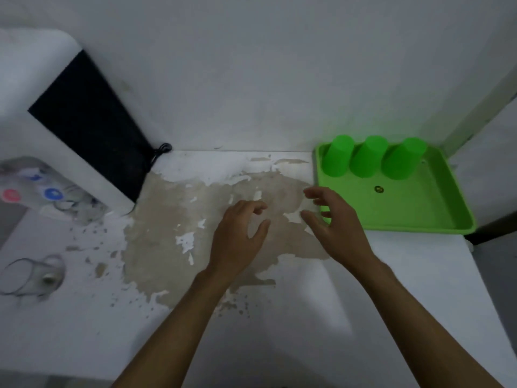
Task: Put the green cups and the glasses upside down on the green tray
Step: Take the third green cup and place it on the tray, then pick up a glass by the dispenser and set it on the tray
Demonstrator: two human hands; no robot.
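Three green cups [366, 159] stand upside down in a row along the back of the green tray [419, 217] at the right. A clear glass [33, 275] stands upright near the table's left edge. More clear glasses [75, 205] sit under the dispenser taps at the left, blurred. My left hand [237, 239] hovers over the worn middle of the table, fingers apart and empty. Just left of the tray's front corner, my right hand [333, 222] is also open and holds nothing.
A white water dispenser [42, 79] with a black panel, red and blue taps and a black cord stands at the back left. The white table [391, 275] has a large peeled brown patch. A wall runs behind; the table's right edge lies past the tray.
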